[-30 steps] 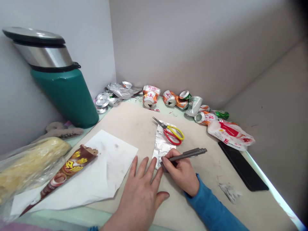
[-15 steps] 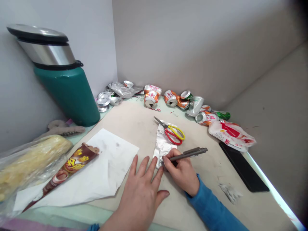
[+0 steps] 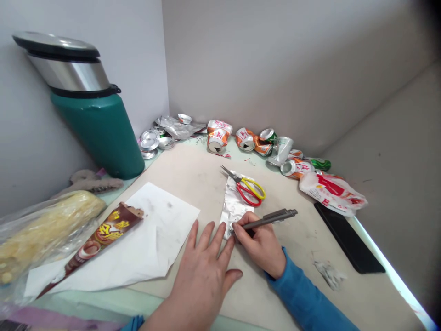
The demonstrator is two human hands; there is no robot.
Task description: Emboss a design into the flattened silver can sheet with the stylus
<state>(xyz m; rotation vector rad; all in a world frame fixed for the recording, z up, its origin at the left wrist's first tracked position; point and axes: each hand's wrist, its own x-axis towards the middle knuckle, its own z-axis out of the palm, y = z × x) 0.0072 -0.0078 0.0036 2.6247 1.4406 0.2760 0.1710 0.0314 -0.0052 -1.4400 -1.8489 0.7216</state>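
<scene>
My right hand grips a dark grey pen, its tip down at the near end of a crinkled silver metal sheet. The tip itself is hidden behind my fingers. Flat on the table lies my left hand, fingers spread, with its fingertips at the sheet's lower left corner. Across the sheet's upper part rest scissors with one red and one yellow handle, blades pointing to the upper left.
To the left, an ice-cream cone in a brown wrapper lies on white paper, near a green bottle. Several cut and crushed cans line the back wall. A black phone and a plastic packet lie at right.
The view has shifted very slightly. Both hands, the pen and the scissors stay in nearly the same places.
</scene>
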